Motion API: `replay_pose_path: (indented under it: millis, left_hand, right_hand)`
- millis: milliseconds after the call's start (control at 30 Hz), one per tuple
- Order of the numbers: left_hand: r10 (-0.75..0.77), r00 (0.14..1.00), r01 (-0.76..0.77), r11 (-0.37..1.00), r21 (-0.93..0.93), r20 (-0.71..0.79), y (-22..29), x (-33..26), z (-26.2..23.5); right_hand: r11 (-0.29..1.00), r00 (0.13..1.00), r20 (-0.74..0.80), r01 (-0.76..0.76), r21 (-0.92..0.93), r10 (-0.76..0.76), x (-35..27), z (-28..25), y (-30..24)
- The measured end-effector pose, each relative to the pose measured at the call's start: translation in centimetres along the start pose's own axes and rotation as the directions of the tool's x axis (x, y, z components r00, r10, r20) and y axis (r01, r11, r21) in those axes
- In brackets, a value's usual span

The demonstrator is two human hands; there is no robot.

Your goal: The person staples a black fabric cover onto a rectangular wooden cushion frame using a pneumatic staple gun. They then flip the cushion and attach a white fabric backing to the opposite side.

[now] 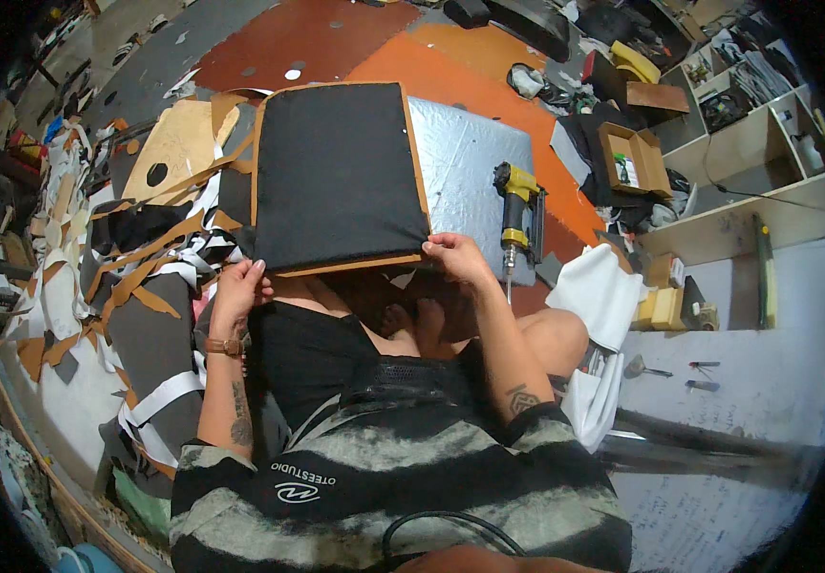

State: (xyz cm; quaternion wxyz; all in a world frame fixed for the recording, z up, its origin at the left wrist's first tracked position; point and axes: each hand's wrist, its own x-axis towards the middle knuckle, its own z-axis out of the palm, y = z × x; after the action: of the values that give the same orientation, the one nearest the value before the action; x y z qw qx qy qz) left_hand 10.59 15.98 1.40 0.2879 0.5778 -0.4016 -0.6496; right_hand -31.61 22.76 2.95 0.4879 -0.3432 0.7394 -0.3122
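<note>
A flat panel [336, 177] faced with black cloth and edged in brown lies in front of me, close to my knees. My right hand [457, 260] pinches the cloth at its near right corner, where the cloth puckers under the fingertips. At the near left corner, my left hand [240, 291] is closed, fingertips pressed together on the panel's edge. Just right of my right hand, a yellow and black air stapler [519, 215] rests on a silver foil-covered board [470, 158], which is partly hidden under the panel.
Brown, white and grey material scraps [145, 286] heap up on my left. A cardboard box [634, 160] sits open at the far right, near wooden shelving [737, 153]. White cloth [603, 296] lies by my right knee. Small tools [704, 386] lie on the pale surface further right.
</note>
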Motion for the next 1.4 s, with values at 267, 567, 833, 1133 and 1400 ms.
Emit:
replay_pose_path:
  millis: [267,567,833,1133,1400]
  left_hand:
    - [0.067,0.989,-0.047,0.987,0.151,-0.133,1.2,-0.4,0.6]
    - [0.189,0.973,-0.149,0.955,0.257,-0.136,0.4,0.7,0.3]
    - [0.768,0.624,-0.064,0.235,0.97,-0.145,3.7,-0.6,4.6]
    - [0.319,0.674,-0.678,-0.09,0.729,0.666,5.4,0.9,21.5]
    - [0.534,0.554,-0.69,-0.135,0.711,0.638,1.5,0.5,21.7]
  right_hand:
    - [0.999,0.999,-0.022,-0.036,-0.004,0.036,-0.5,0.8,-1.4]
    - [0.999,0.998,0.057,0.009,0.032,-0.01,0.9,0.4,0.2]
    - [0.998,0.995,0.089,-0.03,-0.063,0.036,-0.1,0.6,-1.2]
    - [0.993,0.998,0.064,-0.004,-0.122,0.012,0.0,0.8,-1.7]
    - [0.974,0.92,-0.323,0.227,-0.025,-0.223,-0.8,2.4,3.6]
